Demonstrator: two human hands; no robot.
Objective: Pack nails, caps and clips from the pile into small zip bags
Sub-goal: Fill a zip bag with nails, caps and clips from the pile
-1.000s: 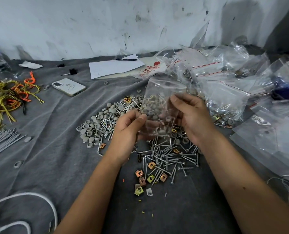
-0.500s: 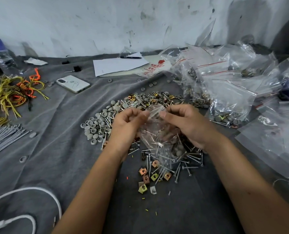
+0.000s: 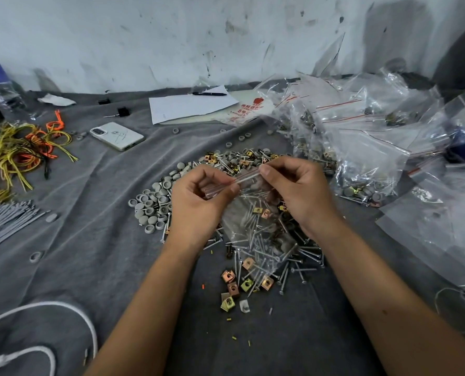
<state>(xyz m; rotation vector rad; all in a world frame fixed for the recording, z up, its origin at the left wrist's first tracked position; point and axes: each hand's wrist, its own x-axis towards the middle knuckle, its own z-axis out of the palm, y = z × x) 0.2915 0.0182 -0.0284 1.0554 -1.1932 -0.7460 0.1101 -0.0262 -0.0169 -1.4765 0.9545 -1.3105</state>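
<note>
Both hands pinch the ribbed zip strip of a clear, crinkled plastic bag (image 3: pixel 255 234): the left hand (image 3: pixel 198 202) in a thumb-and-finger grip at one end, the right hand (image 3: pixel 296 191) at the other. Thin steel nails and folded brass-coloured clips show through the film. The bag hangs over the pile (image 3: pixel 225 185) of round grey caps, nails and clips, mid-way across the grey fabric-covered surface (image 3: pixel 90 240).

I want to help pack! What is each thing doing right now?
left hand: pinching the bag's zip strip.
right hand: pinching the zip strip too.
small zip bag: held up, nails and clips inside.
pile: loose on the cloth.
packed bags: heaped at right.
phone: lying face down.
</note>
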